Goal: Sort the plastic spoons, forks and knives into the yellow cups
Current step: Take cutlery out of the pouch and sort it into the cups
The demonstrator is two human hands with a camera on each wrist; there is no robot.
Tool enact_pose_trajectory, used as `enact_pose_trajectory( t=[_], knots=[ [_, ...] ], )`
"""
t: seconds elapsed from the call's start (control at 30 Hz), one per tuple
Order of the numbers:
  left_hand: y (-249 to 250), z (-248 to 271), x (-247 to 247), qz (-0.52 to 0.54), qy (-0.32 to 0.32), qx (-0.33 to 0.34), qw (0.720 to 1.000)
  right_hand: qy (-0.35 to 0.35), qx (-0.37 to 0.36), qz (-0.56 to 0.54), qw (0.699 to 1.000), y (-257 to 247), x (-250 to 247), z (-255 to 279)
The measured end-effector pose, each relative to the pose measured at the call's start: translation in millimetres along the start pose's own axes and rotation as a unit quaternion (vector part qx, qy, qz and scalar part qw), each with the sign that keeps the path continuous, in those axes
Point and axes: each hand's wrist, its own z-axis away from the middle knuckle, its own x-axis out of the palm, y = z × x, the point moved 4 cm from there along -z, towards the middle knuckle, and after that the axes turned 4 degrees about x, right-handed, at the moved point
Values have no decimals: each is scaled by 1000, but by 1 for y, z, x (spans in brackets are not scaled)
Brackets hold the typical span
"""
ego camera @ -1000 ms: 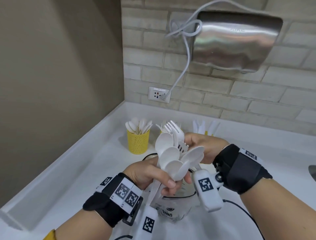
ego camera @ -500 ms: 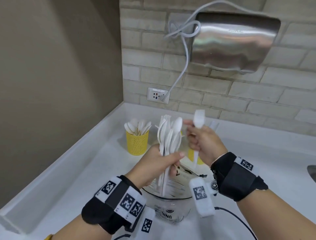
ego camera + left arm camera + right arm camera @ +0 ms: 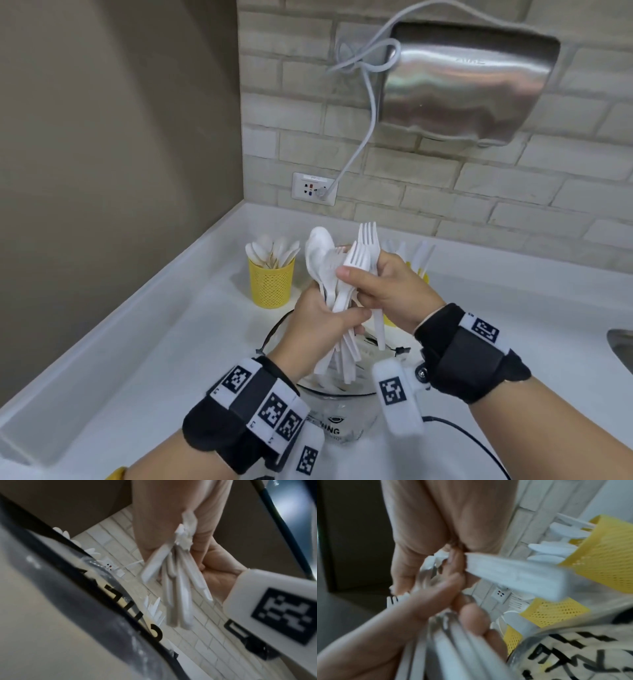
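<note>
So, rough status, everything placed off the glass jar [image 3: 337, 416] in front of us:

Done: spoon cup [image 3: 271, 285] behind the jar to the left is stocked; the two other yellow cups [image 3: 553, 612] behind it already carry white cutlery too.

In hand: our left hand [image 3: 317, 330] is curled round a mixed bundle [image 3: 342, 310] of spoons and forks, right over the jar mouth.

Picking: our right hand [image 3: 394, 294] pinches a fork [image 3: 368, 240] by the stem, tines up, just beside the bundle.

Left: we'd say the whole bundle plus whatever's still in the jar, can't tell how much.
</note>
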Motion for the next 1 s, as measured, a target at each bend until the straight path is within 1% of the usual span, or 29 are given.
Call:
enact_pose_trajectory(
  t=[0.07,0.13,0.23,0.27,0.3,0.33,0.37,0.4,0.43,0.47,0.53,0.6,0.7,0.77,0.83,0.9,0.93,0.97,1.0],
  knots=[
    [0,1,3,73,-30,-30,996,-34,6,-4,999,4,-2,0],
    [0,1,4,129,-47,-47,989,-54,12,-13,998,7,-3,-2],
    [1,1,5,161,-70,-60,983,-80,21,-35,996,7,-2,-3],
    [1,0,6,162,-62,-59,983,-66,27,-43,996,8,-3,-5],
    [-1,-2,6,155,-44,-60,985,-24,26,-36,999,8,-4,-6],
    [-3,-4,5,143,-19,-61,988,44,18,-8,999,9,-6,-8],
    [-5,-6,4,126,6,-58,990,126,4,31,992,9,-9,-9],
    [-5,-7,4,108,24,-47,993,193,-9,65,979,9,-11,-8],
    [-4,-8,3,91,34,-29,995,225,-25,86,970,9,-9,-8],
    [-3,-9,3,78,32,-11,996,233,-40,96,967,9,-6,-8],
    [2,-11,4,63,10,15,998,226,-50,103,967,5,-1,-7],
    [6,-10,5,67,-20,28,997,200,-38,89,975,-1,-1,-9],
    [7,-11,4,108,-38,12,993,155,4,10,988,-2,-2,-13],
    [4,-14,1,153,-19,-24,988,152,20,-46,987,-1,-4,-15],
    [1,-17,-6,178,21,-49,983,177,5,-71,982,-2,-9,-16],
    [-3,-18,-8,203,37,-61,977,219,-31,-45,974,-6,-17,-13],
    [-4,-19,-9,208,41,-63,975,226,-45,-24,973,-9,-18,-11],
    [-5,-19,-9,211,46,-60,975,214,-54,-7,975,-12,-17,-8],
    [-5,-20,-9,216,48,-53,974,181,-57,5,982,-14,-13,-6]
  ],
)
